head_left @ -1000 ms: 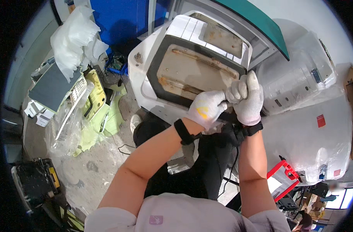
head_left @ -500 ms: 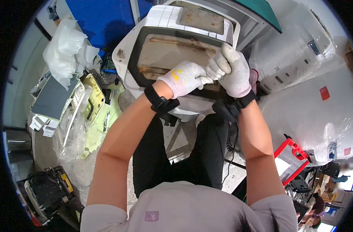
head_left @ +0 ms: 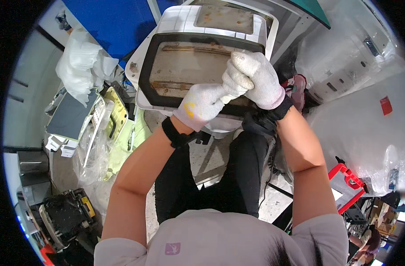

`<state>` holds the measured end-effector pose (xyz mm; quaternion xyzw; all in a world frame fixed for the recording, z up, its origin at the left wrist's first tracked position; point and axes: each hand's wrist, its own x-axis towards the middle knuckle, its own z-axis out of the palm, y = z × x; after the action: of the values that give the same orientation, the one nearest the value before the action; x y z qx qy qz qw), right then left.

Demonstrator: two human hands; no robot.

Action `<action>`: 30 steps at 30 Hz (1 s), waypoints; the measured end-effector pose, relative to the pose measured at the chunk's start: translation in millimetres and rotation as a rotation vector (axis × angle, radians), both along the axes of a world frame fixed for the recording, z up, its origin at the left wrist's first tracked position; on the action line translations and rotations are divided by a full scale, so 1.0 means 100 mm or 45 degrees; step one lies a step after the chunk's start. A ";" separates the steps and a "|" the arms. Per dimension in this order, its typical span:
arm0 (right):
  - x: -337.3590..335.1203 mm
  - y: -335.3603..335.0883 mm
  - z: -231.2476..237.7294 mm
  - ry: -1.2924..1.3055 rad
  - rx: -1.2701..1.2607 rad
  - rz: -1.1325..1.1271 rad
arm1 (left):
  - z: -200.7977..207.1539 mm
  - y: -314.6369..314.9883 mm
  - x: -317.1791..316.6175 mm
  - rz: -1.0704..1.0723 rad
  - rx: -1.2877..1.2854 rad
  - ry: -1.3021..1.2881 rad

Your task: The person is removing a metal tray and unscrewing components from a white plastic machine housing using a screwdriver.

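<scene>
Both my hands wear white knit work gloves and meet above a white machine [head_left: 142,48]. Its black-framed panel [head_left: 189,66] is dull beige with brown, rust-like stains. My left hand [head_left: 201,104], with a yellow mark on the glove's back, has its fingers closed and touches the underside of the other hand. My right hand [head_left: 254,80] is curled into a fist, thumb folded over the fingers. Whatever may be pinched between the hands is hidden by the gloves. Black straps circle both wrists.
On the left, white foam wrap [head_left: 82,62] lies over a dark flat panel [head_left: 71,115] and a yellow-green plastic part [head_left: 119,111]. Film-wrapped white units [head_left: 357,119] stand on the right, near a red-framed holder [head_left: 348,190]. A dark machine part [head_left: 69,217] sits at lower left.
Both hands have shifted slightly left across the panel. My left hand has come lower and closer against my right fist, its fingers more tucked in. The view has shifted a little.
</scene>
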<state>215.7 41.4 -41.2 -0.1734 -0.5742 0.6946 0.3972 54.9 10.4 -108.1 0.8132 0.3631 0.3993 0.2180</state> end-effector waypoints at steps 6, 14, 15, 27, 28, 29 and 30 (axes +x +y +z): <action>0.00 0.12 -0.04 -0.040 0.095 0.200 | -0.05 -0.10 0.05 0.105 0.146 -0.054; 0.08 0.19 -0.07 -0.065 0.076 0.352 | -0.08 -0.18 0.14 0.282 0.034 0.022; 0.09 0.15 -0.07 -0.131 0.158 0.233 | -0.04 -0.20 0.14 0.285 0.038 0.027; 0.26 0.01 0.11 -0.311 0.371 0.001 | 0.15 -0.05 0.07 0.029 -0.285 -0.085; 0.23 0.06 0.12 -0.322 0.372 0.007 | 0.21 -0.02 0.03 -0.047 -0.286 -0.060; 0.19 0.10 0.14 -0.305 0.338 0.058 | 0.19 -0.01 0.00 -0.043 -0.286 -0.072; 0.15 0.12 0.16 -0.289 0.305 0.109 | 0.16 0.02 -0.02 -0.100 -0.262 -0.107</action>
<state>230.6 53.5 -24.7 -0.1775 -0.7010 0.6133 0.3175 52.9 12.1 -92.1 0.7824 0.3608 0.3848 0.3309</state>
